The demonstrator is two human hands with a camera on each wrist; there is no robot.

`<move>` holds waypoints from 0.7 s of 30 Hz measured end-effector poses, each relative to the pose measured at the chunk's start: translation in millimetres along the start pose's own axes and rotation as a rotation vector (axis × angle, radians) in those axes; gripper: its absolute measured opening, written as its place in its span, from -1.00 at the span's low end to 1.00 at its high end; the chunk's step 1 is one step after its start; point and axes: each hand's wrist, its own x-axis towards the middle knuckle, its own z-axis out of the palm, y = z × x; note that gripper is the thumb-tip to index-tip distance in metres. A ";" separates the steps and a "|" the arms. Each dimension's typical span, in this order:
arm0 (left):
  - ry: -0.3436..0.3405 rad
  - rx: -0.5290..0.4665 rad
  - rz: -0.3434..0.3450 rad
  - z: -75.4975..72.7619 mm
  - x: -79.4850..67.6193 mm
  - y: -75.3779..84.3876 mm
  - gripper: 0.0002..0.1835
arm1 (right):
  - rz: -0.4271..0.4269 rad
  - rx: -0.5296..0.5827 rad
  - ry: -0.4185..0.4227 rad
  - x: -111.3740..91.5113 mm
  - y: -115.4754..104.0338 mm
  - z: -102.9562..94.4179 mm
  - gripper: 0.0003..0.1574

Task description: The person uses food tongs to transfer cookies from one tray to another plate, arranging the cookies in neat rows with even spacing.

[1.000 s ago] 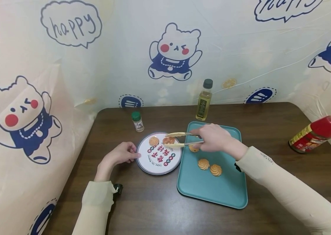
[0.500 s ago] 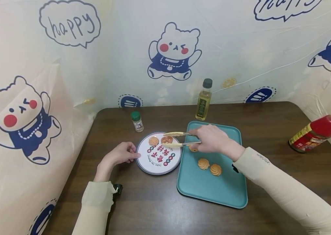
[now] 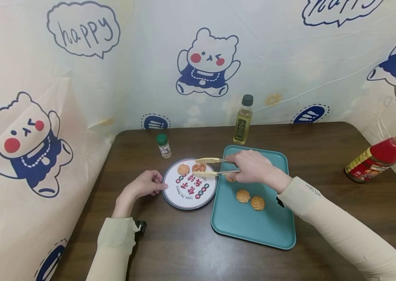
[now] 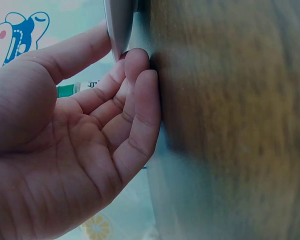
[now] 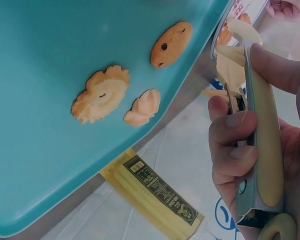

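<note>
My left hand (image 3: 146, 183) pinches the left rim of a round white plate (image 3: 174, 197) with red printed characters. In the left wrist view the thumb lies on the plate's rim, with the fingers curled below. My right hand (image 3: 254, 166) grips metal tongs with pale yellow tips and handles (image 5: 267, 145). Over the plate, the tong tips stand on either side of a brown pretzel-shaped cookie (image 3: 199, 168); contact is unclear. A swirled cookie (image 3: 183, 169) lies to its left on the plate.
A teal tray (image 3: 254, 230) right of the plate holds swirled cookies (image 3: 243, 196) and an oval dotted cookie (image 5: 171, 45). Behind stand a green-capped shaker (image 3: 164, 146) and an oil bottle (image 3: 242, 121). A red squeeze bottle (image 3: 377, 160) stands far right.
The tongs and the pretzel-shaped cookie have shifted slightly left over the plate, and my right hand has moved a little left too. The left hand has stayed at the plate's rim.
</note>
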 end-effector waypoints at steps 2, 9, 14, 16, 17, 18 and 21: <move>0.000 0.000 0.001 0.0 0.1 0.1 -0.63 | 0.001 0.006 -0.005 -0.3 0.0 0.0 -0.26; 0.000 0.001 0.001 0.1 0.1 -1.2 -0.63 | 0.008 0.015 -0.013 -0.9 -0.2 0.4 -0.25; 0.001 0.004 -0.001 0.0 -0.6 -0.8 -0.63 | 0.007 0.006 -0.003 -0.9 0.3 1.4 -0.25; 0.002 0.004 0.001 -0.1 -1.0 -0.2 -0.64 | 0.006 0.002 0.000 -1.0 0.7 1.7 -0.25; 0.002 0.003 0.002 -0.1 -1.2 0.2 -0.64 | 0.007 0.000 0.001 -1.1 0.7 1.9 -0.25; 0.002 0.004 0.004 -0.1 -1.3 0.4 -0.64 | 0.006 -0.001 0.001 -1.1 0.6 2.0 -0.25; 0.003 0.004 0.006 0.0 -1.4 1.1 -0.65 | 0.007 0.009 -0.004 -1.1 0.6 1.8 -0.25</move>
